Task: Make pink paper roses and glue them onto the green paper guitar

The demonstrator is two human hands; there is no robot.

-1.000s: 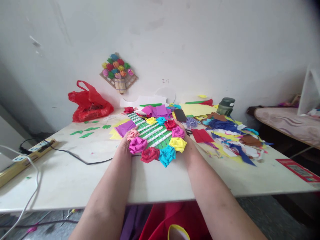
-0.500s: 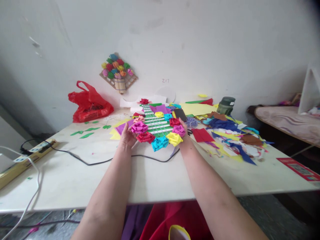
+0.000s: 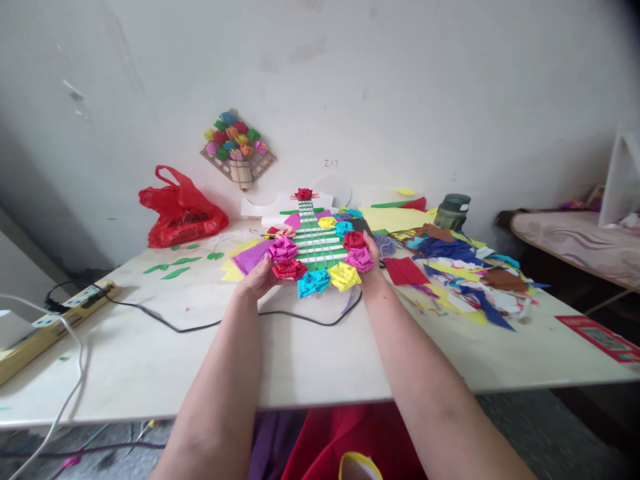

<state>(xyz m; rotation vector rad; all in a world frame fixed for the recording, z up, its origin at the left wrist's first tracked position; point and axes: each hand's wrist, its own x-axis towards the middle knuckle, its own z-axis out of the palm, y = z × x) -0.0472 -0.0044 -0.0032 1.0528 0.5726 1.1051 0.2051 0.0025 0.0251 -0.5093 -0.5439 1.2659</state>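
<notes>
"What are the hands doing?"

"The left hand (image 3: 257, 277) grips the left edge of a green, guitar-shaped craft (image 3: 320, 249) with white bars, and the right hand (image 3: 371, 257) grips the right edge. It looks held up over the flat white table (image 3: 320, 373), its thin neck pointing to the pale wall (image 3: 320, 87)."

"How is it best held?"

"Softly and evenly, most likely. A hard squeeze could squash the bright, crumpled flowers (image 3: 314, 283) around its rim."

"What's close by?"

"A thin black cord (image 3: 327, 325) lies nearer the person. Best not snag it. A flat red sheet (image 3: 406, 271) lies to the right."
</notes>
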